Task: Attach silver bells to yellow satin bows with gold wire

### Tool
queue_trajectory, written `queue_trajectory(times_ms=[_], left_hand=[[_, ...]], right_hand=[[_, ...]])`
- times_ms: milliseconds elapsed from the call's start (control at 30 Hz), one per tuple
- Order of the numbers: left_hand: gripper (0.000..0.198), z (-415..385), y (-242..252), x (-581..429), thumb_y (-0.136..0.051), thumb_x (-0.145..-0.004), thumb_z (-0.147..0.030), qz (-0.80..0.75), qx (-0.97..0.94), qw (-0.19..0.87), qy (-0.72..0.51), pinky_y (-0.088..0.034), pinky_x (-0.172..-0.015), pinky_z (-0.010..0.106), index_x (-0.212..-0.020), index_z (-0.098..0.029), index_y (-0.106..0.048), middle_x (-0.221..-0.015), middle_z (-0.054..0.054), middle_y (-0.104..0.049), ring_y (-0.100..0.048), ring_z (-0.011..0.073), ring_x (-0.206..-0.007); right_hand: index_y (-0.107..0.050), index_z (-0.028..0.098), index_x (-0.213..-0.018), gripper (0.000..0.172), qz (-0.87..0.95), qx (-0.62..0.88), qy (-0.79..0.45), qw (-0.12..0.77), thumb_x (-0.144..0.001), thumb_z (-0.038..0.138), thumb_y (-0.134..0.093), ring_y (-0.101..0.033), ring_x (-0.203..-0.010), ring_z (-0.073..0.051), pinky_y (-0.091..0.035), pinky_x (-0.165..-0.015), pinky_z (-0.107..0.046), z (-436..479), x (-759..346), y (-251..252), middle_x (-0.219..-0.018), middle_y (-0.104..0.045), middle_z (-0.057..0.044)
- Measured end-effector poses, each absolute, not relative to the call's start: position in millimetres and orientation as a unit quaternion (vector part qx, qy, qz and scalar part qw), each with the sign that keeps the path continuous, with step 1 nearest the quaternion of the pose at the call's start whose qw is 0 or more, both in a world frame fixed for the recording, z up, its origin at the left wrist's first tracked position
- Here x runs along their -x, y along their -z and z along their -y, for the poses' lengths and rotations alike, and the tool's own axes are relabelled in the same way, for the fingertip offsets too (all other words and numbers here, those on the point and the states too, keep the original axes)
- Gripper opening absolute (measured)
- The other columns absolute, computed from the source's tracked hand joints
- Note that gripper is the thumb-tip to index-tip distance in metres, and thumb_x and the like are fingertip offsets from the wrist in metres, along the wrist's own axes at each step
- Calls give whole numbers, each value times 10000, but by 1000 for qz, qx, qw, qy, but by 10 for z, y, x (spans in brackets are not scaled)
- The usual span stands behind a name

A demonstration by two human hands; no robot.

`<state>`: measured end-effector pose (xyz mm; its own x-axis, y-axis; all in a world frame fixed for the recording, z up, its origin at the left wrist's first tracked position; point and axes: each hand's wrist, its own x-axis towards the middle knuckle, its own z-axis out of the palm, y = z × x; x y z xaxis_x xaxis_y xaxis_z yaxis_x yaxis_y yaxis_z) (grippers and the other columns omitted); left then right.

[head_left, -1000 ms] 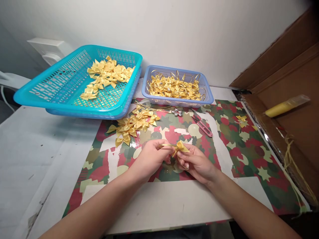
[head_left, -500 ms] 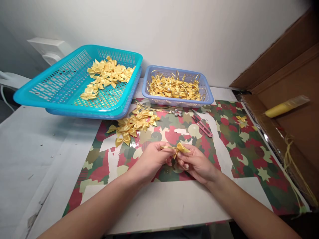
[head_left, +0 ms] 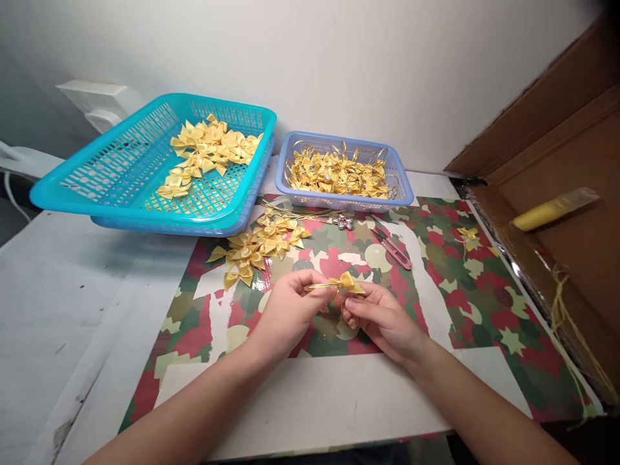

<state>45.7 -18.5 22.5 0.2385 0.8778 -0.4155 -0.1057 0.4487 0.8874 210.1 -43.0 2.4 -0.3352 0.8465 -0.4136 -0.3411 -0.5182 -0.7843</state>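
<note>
With left hand (head_left: 288,310), pinched gold wire (head_left: 317,286) between thumb and fingers, with bow (head_left: 347,282) at right end of wire. With right hand (head_left: 390,320), held thumb close to curled fingers just beside bow; could not confirm a grip there. Supported bow above patterned sheet (head_left: 467,323), on near side of loose bows (head_left: 265,244) and snips (head_left: 394,252).

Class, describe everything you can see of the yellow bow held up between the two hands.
The yellow bow looks glossy and satin-like, with a folded loop and a pointed end toward the right hand. Gold wire extends from its other side, gripped in the left hand. It is held above the patterned sheet; whether the right hand touches it is unclear.
</note>
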Motion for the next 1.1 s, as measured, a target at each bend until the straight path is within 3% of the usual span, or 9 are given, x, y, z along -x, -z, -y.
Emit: queue_trajectory(times_ms=[233,600,833,1100], left_hand=[[255,183,-286,-466,-679,-664,-332,-512,-411,669,-348,-356,-488,199,-551,-163,-525,-505,-48,-508,-441,81,-491],[178,193,-262,-471,-722,-661,-266,-498,-404,682,-353,-401,-518,197,-598,-152,-601,-555,-31,-580,-504,94,-538],[124,182,-218,-441,-645,-706,-234,-470,-416,686,-367,-418,-603,209,-612,-153,-641,-582,-21,-586,-519,103,-591],[143,144,-236,-412,-676,-678,-285,-465,-398,726,-314,-433,-621,245,-632,-151,-662,-661,10,-614,-520,120,-612]], right_hand=[[-671,170,-838,192,369,430,-727,386,-826,360,-703,-508,-656,-95,-393,-607,-217,447,-2094,11,-718,-596,4],[-632,164,-765,260,346,441,-732,388,-784,403,-735,-465,-620,-86,-356,-578,-220,417,-2094,-36,-683,-548,21],[-644,155,-754,295,332,448,-740,376,-755,430,-749,-431,-614,-92,-329,-553,-223,420,-2091,-75,-683,-529,11],[-681,154,-787,269,336,417,-769,350,-747,409,-755,-420,-612,-95,-330,-580,-228,395,-2133,-79,-674,-526,10]])
